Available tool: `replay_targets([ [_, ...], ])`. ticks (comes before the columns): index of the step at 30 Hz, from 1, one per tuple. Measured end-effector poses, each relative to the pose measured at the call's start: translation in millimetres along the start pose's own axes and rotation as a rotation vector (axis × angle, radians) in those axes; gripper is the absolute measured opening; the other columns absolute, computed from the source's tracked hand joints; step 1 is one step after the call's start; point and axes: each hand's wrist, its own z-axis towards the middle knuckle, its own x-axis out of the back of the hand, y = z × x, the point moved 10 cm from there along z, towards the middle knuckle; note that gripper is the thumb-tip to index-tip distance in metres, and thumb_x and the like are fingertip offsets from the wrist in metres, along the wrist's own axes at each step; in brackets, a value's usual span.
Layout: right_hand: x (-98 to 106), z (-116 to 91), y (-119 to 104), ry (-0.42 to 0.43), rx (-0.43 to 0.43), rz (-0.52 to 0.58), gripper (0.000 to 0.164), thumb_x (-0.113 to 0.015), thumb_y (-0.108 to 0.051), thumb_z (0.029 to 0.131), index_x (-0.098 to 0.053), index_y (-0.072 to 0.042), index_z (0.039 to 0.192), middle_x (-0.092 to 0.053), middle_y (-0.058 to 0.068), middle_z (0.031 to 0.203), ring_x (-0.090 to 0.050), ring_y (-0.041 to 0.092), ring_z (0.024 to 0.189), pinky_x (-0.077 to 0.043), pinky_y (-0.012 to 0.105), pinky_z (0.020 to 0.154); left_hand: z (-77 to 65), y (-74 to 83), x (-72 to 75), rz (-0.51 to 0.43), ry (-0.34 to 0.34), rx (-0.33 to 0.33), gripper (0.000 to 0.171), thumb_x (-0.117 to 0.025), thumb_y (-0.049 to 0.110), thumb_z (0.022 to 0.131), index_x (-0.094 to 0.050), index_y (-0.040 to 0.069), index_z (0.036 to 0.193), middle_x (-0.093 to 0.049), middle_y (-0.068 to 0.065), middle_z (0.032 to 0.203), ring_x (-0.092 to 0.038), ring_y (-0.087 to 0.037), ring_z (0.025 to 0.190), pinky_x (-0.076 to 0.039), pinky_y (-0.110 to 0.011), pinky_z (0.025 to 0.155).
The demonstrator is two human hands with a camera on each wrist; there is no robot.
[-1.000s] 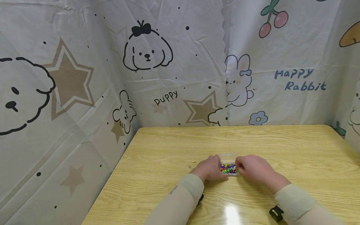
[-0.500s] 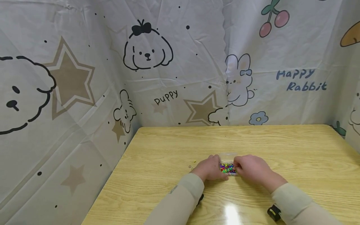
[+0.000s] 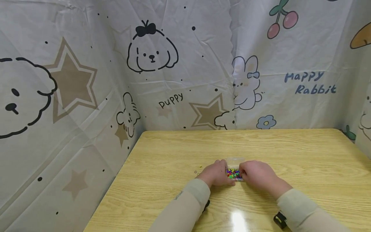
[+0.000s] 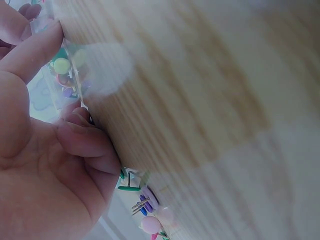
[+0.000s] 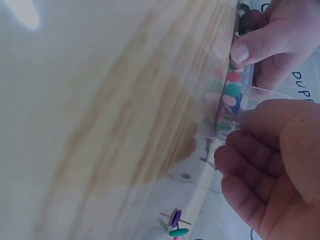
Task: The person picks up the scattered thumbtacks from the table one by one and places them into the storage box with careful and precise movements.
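Note:
A small clear plastic box [image 3: 235, 160] stands on the table with its lid raised at the back. Colourful thumbtacks [image 3: 233, 173] fill it. My left hand [image 3: 216, 173] grips the box at its left side, thumb along the front. My right hand [image 3: 258, 174] is at the box's right part, fingertips over the tacks and hiding some of them. In the right wrist view its lower fingers [image 5: 240, 165] are curled beside the box end; I cannot tell whether its hidden fingertips pinch a tack.
Loose thumbtacks lie on the table: a green one [image 4: 129, 188] and a pink one [image 4: 150, 224] in the left wrist view, a purple one [image 5: 176, 218] in the right. Tiny bits [image 3: 195, 172] lie left of the left hand. A printed curtain [image 3: 185, 64] hangs behind the table.
My right hand has shifted left, from the box's right edge to over its tacks, covering more of them. The left hand and the box have stayed in place.

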Motion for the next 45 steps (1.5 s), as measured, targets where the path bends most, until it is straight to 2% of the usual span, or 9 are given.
replay_targets([
  [11, -2, 0, 0, -0.011, 0.001, 0.007, 0.012, -0.067, -0.013, 0.08, -0.064, -0.022, 0.073, -0.06, -0.01, 0.07, -0.048, 0.006, 0.058, -0.048, 0.034, 0.054, -1.9, -1.3, -0.8, -0.001, -0.003, 0.007, 0.068, -0.077, 0.058, 0.07, -0.048, 0.017, 0.116, -0.047, 0.003, 0.092, -0.048, -0.012, 0.071, -0.044, -0.029, 0.064],
  [18, -1, -4, 4, -0.023, -0.022, 0.042, 0.009, -0.066, -0.014, 0.081, -0.066, -0.023, 0.077, -0.061, -0.012, 0.073, -0.05, 0.004, 0.062, -0.05, 0.034, 0.059, -2.4, 1.0, 0.1, -0.015, 0.004, 0.003, 0.063, -0.077, 0.057, 0.07, -0.048, 0.017, 0.11, -0.046, 0.004, 0.09, -0.048, -0.012, 0.07, -0.044, -0.028, 0.062],
  [25, 6, -6, 6, -0.019, -0.024, 0.069, 0.008, -0.065, -0.017, 0.082, -0.067, -0.024, 0.08, -0.062, -0.013, 0.077, -0.051, 0.005, 0.064, -0.049, 0.035, 0.06, -1.6, 1.0, 1.6, -0.005, 0.003, 0.005, 0.069, -0.077, 0.058, 0.07, -0.048, 0.017, 0.116, -0.048, 0.004, 0.093, -0.048, -0.012, 0.072, -0.045, -0.029, 0.066],
  [35, 13, -12, 22, -0.023, -0.054, 0.064, 0.007, -0.063, -0.02, 0.087, -0.067, -0.024, 0.084, -0.062, -0.012, 0.078, -0.051, 0.006, 0.066, -0.05, 0.038, 0.063, -1.7, 1.1, 0.6, -0.008, -0.008, 0.005, 0.069, -0.076, 0.059, 0.07, -0.048, 0.017, 0.117, -0.048, 0.004, 0.096, -0.047, -0.012, 0.074, -0.046, -0.029, 0.07],
  [41, 12, -17, 38, -0.075, -0.1, 0.097, 0.004, -0.062, -0.021, 0.09, -0.065, -0.019, 0.088, -0.058, -0.009, 0.075, -0.047, 0.007, 0.054, -0.045, 0.034, 0.057, -1.8, 0.3, 0.5, -0.005, -0.01, 0.024, 0.072, -0.076, 0.06, 0.069, -0.048, 0.018, 0.121, -0.049, 0.004, 0.1, -0.047, -0.011, 0.076, -0.047, -0.03, 0.073],
  [45, 14, -19, 47, -0.065, -0.108, 0.083, 0.005, -0.062, -0.023, 0.09, -0.065, -0.02, 0.088, -0.057, -0.01, 0.074, -0.047, 0.008, 0.058, -0.045, 0.035, 0.059, -1.0, -0.7, 0.1, -0.002, -0.009, 0.029, 0.073, -0.076, 0.06, 0.069, -0.048, 0.018, 0.122, -0.05, 0.004, 0.101, -0.048, -0.011, 0.076, -0.047, -0.03, 0.074],
])
